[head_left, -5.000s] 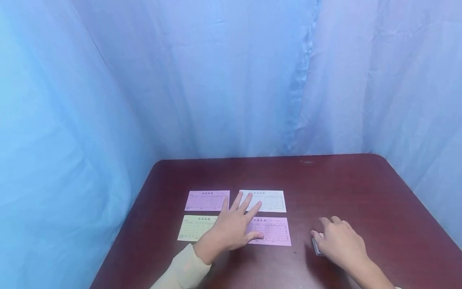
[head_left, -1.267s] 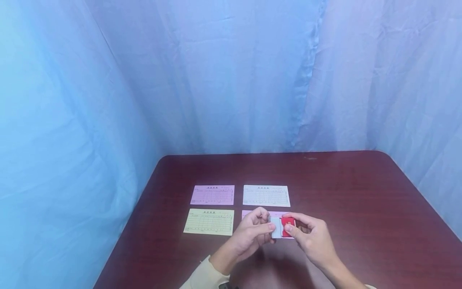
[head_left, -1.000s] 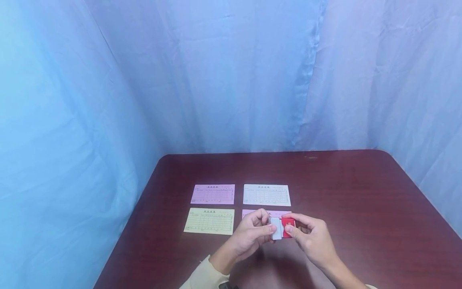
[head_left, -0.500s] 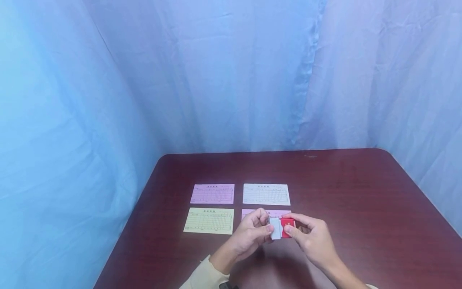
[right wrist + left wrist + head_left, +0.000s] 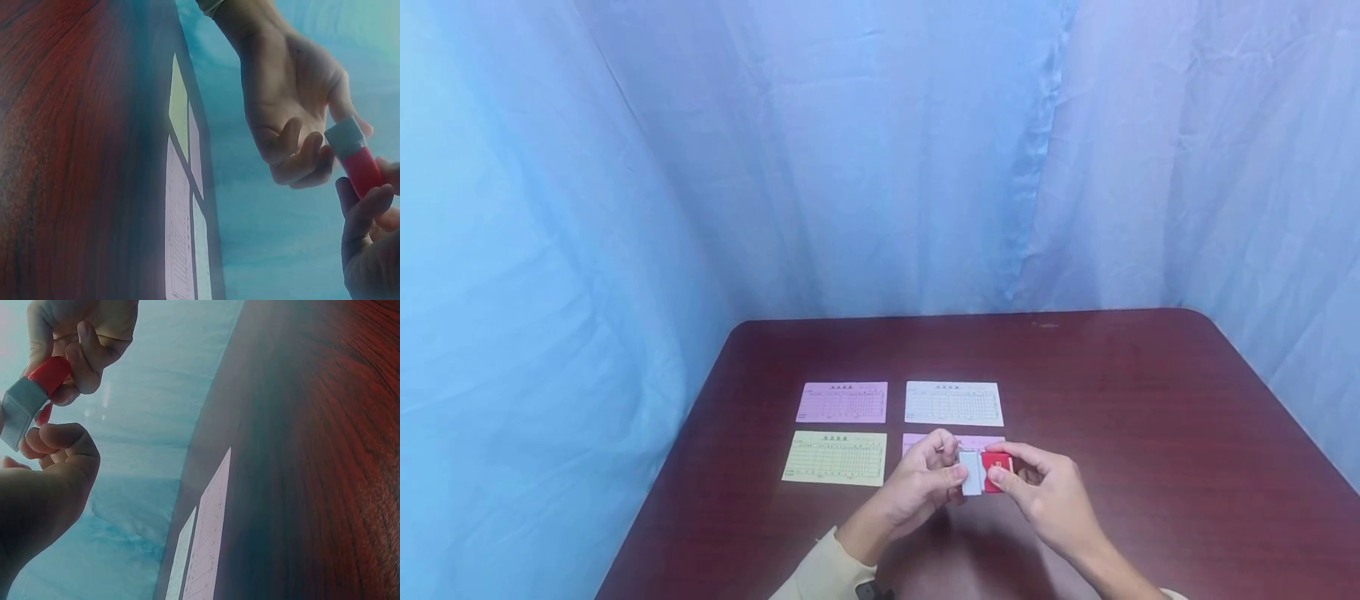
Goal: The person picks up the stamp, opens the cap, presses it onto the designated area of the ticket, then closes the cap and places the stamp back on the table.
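Note:
Both hands hold a small flat block, one end red (image 5: 996, 472) with a small gold mark, the other a pale grey cap (image 5: 972, 473). My left hand (image 5: 921, 483) pinches the grey end, thumb on top and fingers curled behind. My right hand (image 5: 1051, 492) pinches the red end between thumb and fingers. In the left wrist view the red part (image 5: 50, 375) meets the grey cap (image 5: 24, 411) in the air, well above the table. Below the block, a pink printed slip (image 5: 925, 440) is partly hidden by the hands.
Three more printed slips lie on the dark red wooden table (image 5: 1120, 383): pink (image 5: 841, 403), white (image 5: 953, 403) and yellow (image 5: 835, 457). Together with the partly hidden pink one they form two rows. Blue curtains (image 5: 880, 167) hang around the table's back and sides.
Earlier the left hand was spread over the slips, the right at a small grey object on the table's right. Now both hands hold the red-and-grey block; over the last second they barely move.

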Available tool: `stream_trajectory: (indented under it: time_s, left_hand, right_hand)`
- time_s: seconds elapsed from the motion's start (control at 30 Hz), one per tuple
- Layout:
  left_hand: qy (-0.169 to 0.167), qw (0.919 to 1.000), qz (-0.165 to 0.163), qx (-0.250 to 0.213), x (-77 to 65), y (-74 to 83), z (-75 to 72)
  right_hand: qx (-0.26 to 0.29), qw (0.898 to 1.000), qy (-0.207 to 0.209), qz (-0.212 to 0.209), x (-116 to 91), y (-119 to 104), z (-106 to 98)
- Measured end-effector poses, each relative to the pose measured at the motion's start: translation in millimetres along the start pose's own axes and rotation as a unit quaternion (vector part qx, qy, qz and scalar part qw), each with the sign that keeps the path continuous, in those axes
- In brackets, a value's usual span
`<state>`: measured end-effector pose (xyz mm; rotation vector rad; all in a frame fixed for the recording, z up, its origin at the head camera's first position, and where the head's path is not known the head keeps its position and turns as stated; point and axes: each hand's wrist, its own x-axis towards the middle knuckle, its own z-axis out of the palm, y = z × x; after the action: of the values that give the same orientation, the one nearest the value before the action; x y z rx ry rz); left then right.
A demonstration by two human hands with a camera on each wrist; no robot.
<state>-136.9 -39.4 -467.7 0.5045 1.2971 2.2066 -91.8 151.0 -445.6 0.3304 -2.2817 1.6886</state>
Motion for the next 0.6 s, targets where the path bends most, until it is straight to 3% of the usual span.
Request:
stream_trajectory:
  time_s: [0.37,0.5,0.6]
  left_hand:
    - [-0.002,0.9999,0.002,0.013,0.6,0.0,2.7]
    - [0.052,0.9985,0.013,0.01,1.0,0.1,1.9]
    - [0.073,0.9968,0.032,-0.004,1.1,1.9,1.9]
  right_hand:
    - [-0.038,0.999,0.012,0.026,-0.1,-5.4,1.0]
    - [-0.054,0.998,0.026,0.029,0.5,-6.6,0.9]
    - [-0.057,0.998,0.025,0.019,3.5,-8.3,-0.5]
